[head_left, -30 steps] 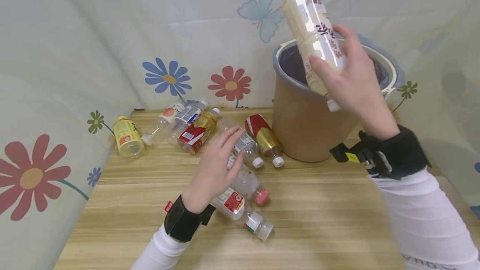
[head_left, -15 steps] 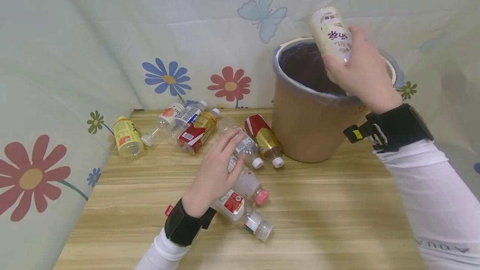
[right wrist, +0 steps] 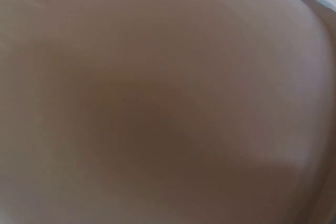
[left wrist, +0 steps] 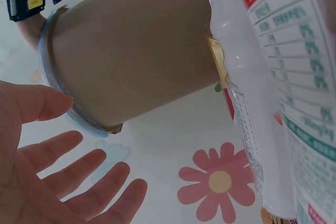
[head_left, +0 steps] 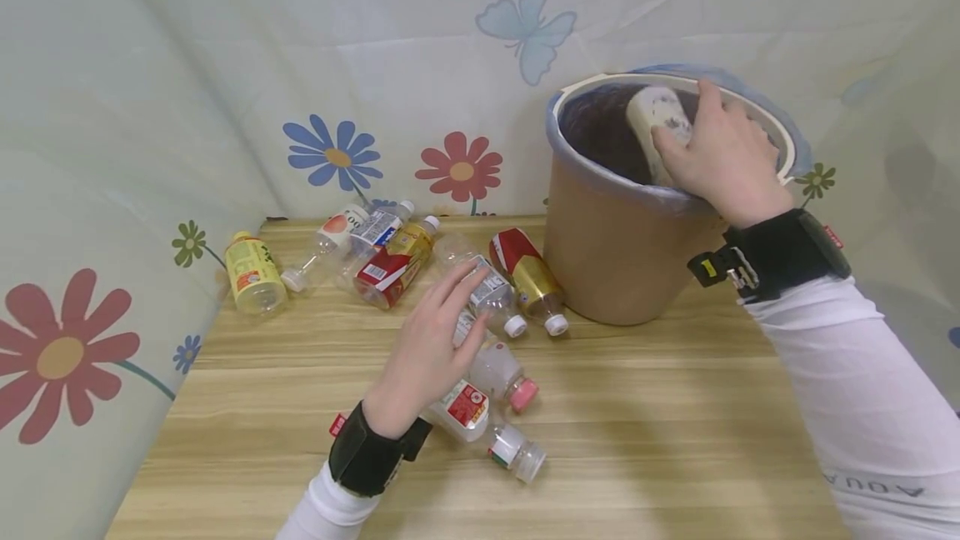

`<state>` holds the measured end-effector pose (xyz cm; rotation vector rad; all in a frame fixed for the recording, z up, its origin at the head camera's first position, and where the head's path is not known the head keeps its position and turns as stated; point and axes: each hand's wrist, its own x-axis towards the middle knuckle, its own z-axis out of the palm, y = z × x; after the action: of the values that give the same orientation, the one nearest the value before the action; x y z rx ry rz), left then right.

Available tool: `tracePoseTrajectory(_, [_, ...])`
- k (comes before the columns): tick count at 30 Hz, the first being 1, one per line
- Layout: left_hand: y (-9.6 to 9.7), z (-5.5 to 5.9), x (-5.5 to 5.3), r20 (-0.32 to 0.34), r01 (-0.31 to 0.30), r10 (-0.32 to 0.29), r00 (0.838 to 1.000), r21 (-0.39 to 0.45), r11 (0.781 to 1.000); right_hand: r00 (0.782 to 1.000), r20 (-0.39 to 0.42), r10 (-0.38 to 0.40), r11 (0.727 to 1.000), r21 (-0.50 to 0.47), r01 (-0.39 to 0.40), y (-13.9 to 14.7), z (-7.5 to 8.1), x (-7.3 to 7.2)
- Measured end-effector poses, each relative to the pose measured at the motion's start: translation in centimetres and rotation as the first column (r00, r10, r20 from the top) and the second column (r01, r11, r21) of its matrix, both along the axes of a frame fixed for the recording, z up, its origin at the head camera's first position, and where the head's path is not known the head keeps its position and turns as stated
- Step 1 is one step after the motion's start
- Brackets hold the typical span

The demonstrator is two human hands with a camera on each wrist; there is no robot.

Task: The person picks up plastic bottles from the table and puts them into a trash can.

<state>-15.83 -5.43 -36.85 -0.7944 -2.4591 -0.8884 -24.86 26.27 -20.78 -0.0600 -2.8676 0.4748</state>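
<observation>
In the head view my right hand [head_left: 727, 157] is over the near rim of a tan bin [head_left: 622, 257], thumb and fingers spread apart. Between them a cream-coloured drink bottle [head_left: 651, 119], blurred, is partly inside the bin's mouth; its lower end is hidden by the hand and rim. My left hand [head_left: 427, 340] hovers with loosely spread fingers over clear plastic bottles, holding nothing. Below it are a pink-capped bottle [head_left: 501, 373] and a bottle with a red-and-white label [head_left: 465, 408]. The left wrist view also shows the left hand's fingers apart.
A red-and-gold bottle [head_left: 528, 277] lies against the bin. Farther left are another red-and-gold bottle [head_left: 397, 261], a peach-label bottle [head_left: 337, 236] and a yellow-label bottle [head_left: 255, 273]. A bag [head_left: 551, 119] lines the bin. A flowered curtain hangs behind the wooden table [head_left: 637, 440].
The cream bottle has gone from above the bin down into its mouth, lately dropping relative to my right hand, which has moved lower over the rim. My left hand has barely moved.
</observation>
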Motion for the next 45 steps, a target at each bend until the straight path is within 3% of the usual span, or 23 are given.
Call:
tracePoseTrajectory(7, [-0.3,-0.2,-0.1,0.009,0.008,-0.008,1.000,-0.009,1.000,1.000,-0.023,0.008,1.000,-0.004,-0.008,-0.5,0.2,1.0])
tracePoseTrajectory(10, [-0.5,-0.1,-0.1,0.013,0.015,-0.015,1.000,-0.024,1.000,0.993,-0.103,0.052,0.998,-0.028,-0.055,-1.2,0.0,1.8])
tracePoseTrajectory(12, [-0.7,-0.1,-0.2,0.018,0.021,-0.020,1.000,-0.038,0.999,0.974,-0.210,0.087,0.993,-0.054,-0.100,-1.8,-0.3,2.6])
tracePoseTrajectory(15, [-1.0,0.1,-0.3,0.028,0.034,-0.032,0.999,-0.062,0.998,0.906,-0.401,0.133,0.978,-0.097,-0.186,-3.1,-1.2,3.9])
tracePoseTrajectory(18, [-1.7,0.2,-0.3,0.039,0.051,-0.048,0.998,-0.083,0.995,0.801,-0.571,0.180,0.948,-0.118,-0.297,-4.5,-2.3,5.3])
tracePoseTrajectory(21, [-2.6,0.4,-0.4,0.050,0.063,-0.057,0.997,-0.112,0.992,0.706,-0.670,0.229,0.897,-0.136,-0.420,-6.0,-3.7,6.7])
tracePoseTrajectory(23, [-3.1,0.5,-0.4,0.062,0.067,-0.059,0.996,-0.133,0.989,0.664,-0.697,0.269,0.855,-0.144,-0.498,-7.1,-4.7,7.8])
tracePoseTrajectory(25, [-3.6,0.5,-0.3,0.075,0.071,-0.060,0.995,-0.158,0.985,0.641,-0.703,0.308,0.813,-0.155,-0.561,-8.0,-6.2,8.4])
tracePoseTrajectory(27, [-3.9,0.4,-0.2,0.096,0.080,-0.064,0.993,-0.181,0.980,0.644,-0.686,0.338,0.781,-0.177,-0.599,-8.8,-8.0,8.9])
tracePoseTrajectory(30, [-4.2,0.2,-0.2,0.130,0.098,-0.071,0.989,-0.214,0.972,0.681,-0.636,0.362,0.750,-0.235,-0.618,-9.4,-11.0,9.1])
tracePoseTrajectory(33, [-4.4,-0.1,-0.4,0.160,0.120,-0.083,0.984,-0.239,0.963,0.730,-0.568,0.381,0.734,-0.294,-0.612,-9.8,-13.4,9.2])
tracePoseTrajectory(37, [-4.4,-0.5,-0.6,0.169,0.156,-0.111,0.979,-0.284,0.946,0.762,-0.508,0.401,0.732,-0.322,-0.600,-10.1,-15.4,9.4])
tracePoseTrajectory(41, [-4.5,-0.7,-0.7,0.197,0.210,-0.149,0.969,-0.340,0.917,0.766,-0.487,0.419,0.724,-0.329,-0.606,-10.3,-16.2,9.4])
tracePoseTrajectory(45, [-5.0,-0.7,-0.4,0.305,0.279,-0.168,0.937,-0.368,0.887,0.762,-0.475,0.440,0.705,-0.343,-0.621,-10.5,-16.4,9.3])
